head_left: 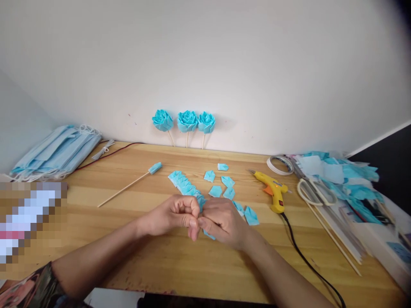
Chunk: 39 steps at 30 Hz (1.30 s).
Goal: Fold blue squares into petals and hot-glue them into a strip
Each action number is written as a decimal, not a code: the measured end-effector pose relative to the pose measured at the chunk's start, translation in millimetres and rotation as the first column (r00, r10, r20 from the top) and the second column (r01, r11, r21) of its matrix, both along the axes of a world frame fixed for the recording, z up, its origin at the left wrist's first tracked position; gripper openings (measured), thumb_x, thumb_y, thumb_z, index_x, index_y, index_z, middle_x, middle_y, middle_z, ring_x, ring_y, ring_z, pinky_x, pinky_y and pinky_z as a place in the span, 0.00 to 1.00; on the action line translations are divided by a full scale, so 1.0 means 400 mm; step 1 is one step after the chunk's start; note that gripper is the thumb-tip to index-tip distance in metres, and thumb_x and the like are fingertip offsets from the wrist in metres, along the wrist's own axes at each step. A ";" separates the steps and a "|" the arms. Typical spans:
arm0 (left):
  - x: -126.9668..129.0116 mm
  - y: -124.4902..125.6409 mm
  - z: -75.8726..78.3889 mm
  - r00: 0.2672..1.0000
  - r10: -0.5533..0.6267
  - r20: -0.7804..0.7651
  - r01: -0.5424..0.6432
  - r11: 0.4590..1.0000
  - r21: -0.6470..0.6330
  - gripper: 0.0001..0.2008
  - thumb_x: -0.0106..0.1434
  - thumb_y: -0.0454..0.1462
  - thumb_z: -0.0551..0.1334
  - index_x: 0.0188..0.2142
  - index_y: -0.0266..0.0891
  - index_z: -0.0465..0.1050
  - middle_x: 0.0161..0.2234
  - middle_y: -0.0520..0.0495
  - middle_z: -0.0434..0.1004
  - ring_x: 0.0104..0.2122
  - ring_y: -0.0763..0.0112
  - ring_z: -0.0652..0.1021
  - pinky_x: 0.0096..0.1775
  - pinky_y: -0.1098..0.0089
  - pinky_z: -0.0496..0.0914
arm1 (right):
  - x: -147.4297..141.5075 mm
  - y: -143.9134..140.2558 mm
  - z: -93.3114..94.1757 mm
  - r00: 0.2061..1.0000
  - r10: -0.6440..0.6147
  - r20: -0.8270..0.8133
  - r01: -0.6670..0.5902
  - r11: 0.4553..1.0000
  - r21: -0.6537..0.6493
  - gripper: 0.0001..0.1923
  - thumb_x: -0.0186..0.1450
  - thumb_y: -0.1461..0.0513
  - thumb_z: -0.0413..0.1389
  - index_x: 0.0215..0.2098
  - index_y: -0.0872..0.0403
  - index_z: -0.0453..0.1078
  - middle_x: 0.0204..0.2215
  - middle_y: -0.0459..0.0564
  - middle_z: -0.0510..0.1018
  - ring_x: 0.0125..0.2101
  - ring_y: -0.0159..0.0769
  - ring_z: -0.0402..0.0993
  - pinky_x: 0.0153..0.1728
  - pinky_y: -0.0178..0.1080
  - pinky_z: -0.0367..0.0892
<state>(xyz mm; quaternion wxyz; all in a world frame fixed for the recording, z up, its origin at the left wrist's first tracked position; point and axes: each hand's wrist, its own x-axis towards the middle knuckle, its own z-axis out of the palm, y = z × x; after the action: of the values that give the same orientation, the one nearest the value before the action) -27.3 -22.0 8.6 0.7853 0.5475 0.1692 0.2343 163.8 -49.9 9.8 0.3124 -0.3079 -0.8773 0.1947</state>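
My left hand (173, 216) and my right hand (223, 222) meet above the middle of the wooden table, fingertips pinched together. Whatever they hold between them is hidden by the fingers. A bit of blue fabric (209, 235) shows under my right hand; whether it is held or lies on the table I cannot tell. Just behind the hands runs an overlapping row of folded blue petals (184, 184). More loose folded petals (215, 191) lie beyond and to the right of my right hand. Left of the row rests a wooden stick with a blue wrapped tip (155, 168).
Three blue fabric roses (187, 121) lean against the wall. A yellow glue gun (272, 190) with a black cord, a tape roll (280, 165), scissors (316, 192), sticks (334, 239) and blue scraps (340, 171) lie right. Face masks (58, 149) are stacked left, beside a blurred-out patch.
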 end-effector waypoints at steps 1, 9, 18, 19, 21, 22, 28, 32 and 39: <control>-0.001 0.000 0.000 1.000 -0.018 0.014 0.019 1.000 -0.015 0.14 0.58 0.42 0.66 0.28 0.35 0.65 0.22 0.48 0.77 0.24 0.74 0.75 0.30 0.74 0.67 | 0.002 0.001 0.000 1.000 0.006 -0.013 -0.006 1.000 -0.002 0.28 0.72 0.55 0.39 0.17 0.54 0.63 0.15 0.44 0.67 0.20 0.28 0.61 0.26 0.36 0.55; -0.010 0.006 0.019 0.998 -0.061 0.014 0.061 0.995 -0.078 0.14 0.55 0.41 0.68 0.27 0.33 0.67 0.24 0.46 0.80 0.23 0.73 0.78 0.27 0.74 0.69 | 0.031 0.018 -0.005 0.996 -0.081 -0.030 0.082 0.996 0.038 0.27 0.72 0.53 0.39 0.17 0.53 0.59 0.15 0.43 0.62 0.19 0.29 0.56 0.26 0.36 0.53; -0.018 -0.003 0.026 0.968 -0.224 -0.115 0.216 0.973 -0.077 0.14 0.56 0.43 0.68 0.27 0.33 0.70 0.25 0.44 0.80 0.24 0.73 0.77 0.30 0.73 0.71 | 0.043 0.026 0.006 0.986 -0.155 -0.054 0.159 0.984 0.082 0.20 0.69 0.54 0.45 0.25 0.53 0.68 0.18 0.44 0.67 0.23 0.31 0.62 0.29 0.36 0.56; -0.020 -0.005 0.027 0.960 -0.250 -0.126 0.242 0.968 -0.070 0.14 0.56 0.43 0.67 0.27 0.33 0.71 0.25 0.44 0.80 0.24 0.73 0.78 0.30 0.73 0.71 | 0.043 0.025 0.010 0.986 -0.159 -0.060 0.163 0.984 0.072 0.16 0.68 0.55 0.47 0.29 0.54 0.70 0.20 0.44 0.69 0.24 0.31 0.64 0.30 0.36 0.58; -0.023 -0.008 0.028 0.938 -0.306 -0.161 0.302 0.952 -0.048 0.14 0.57 0.43 0.66 0.27 0.34 0.71 0.25 0.44 0.80 0.25 0.72 0.78 0.31 0.73 0.71 | 0.040 0.022 0.016 0.983 -0.175 -0.057 0.178 0.982 0.058 0.11 0.67 0.57 0.49 0.38 0.54 0.71 0.23 0.44 0.73 0.26 0.32 0.68 0.33 0.36 0.60; -0.025 -0.009 0.028 0.925 -0.333 -0.182 0.333 0.942 -0.034 0.14 0.57 0.44 0.66 0.27 0.34 0.72 0.24 0.45 0.80 0.25 0.72 0.78 0.31 0.73 0.71 | 0.039 0.022 0.016 0.980 -0.192 -0.053 0.195 0.979 0.056 0.10 0.67 0.59 0.49 0.40 0.53 0.71 0.25 0.45 0.75 0.28 0.32 0.69 0.34 0.36 0.61; -0.026 -0.010 0.032 0.837 -0.463 -0.290 0.502 0.862 0.072 0.16 0.59 0.48 0.63 0.28 0.36 0.73 0.23 0.45 0.77 0.25 0.72 0.76 0.32 0.73 0.70 | 0.042 0.029 -0.001 0.931 -0.359 -0.058 0.363 0.930 0.062 0.14 0.66 0.67 0.45 0.40 0.52 0.71 0.29 0.47 0.78 0.29 0.33 0.71 0.35 0.36 0.63; -0.024 -0.010 0.040 0.783 -0.535 -0.318 0.586 0.806 0.087 0.16 0.61 0.50 0.60 0.29 0.38 0.72 0.23 0.47 0.74 0.24 0.72 0.74 0.33 0.71 0.69 | 0.053 0.037 -0.007 0.880 -0.470 -0.066 0.474 0.877 0.082 0.14 0.62 0.69 0.46 0.39 0.52 0.72 0.23 0.44 0.74 0.23 0.32 0.67 0.29 0.34 0.61; -0.009 -0.023 0.056 0.772 -0.566 -0.290 0.608 0.790 0.078 0.21 0.60 0.54 0.58 0.25 0.40 0.65 0.20 0.51 0.68 0.22 0.74 0.69 0.29 0.71 0.66 | 0.063 0.050 -0.006 0.784 -0.618 -0.059 0.621 0.783 0.045 0.13 0.63 0.66 0.48 0.39 0.53 0.74 0.15 0.40 0.65 0.17 0.30 0.61 0.23 0.33 0.56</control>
<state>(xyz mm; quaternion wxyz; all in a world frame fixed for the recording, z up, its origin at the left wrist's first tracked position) -30.7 -31.4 31.1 0.7422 0.6618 0.0672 -0.0816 188.9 -29.8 7.4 0.3860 -0.5649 -0.7268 0.0602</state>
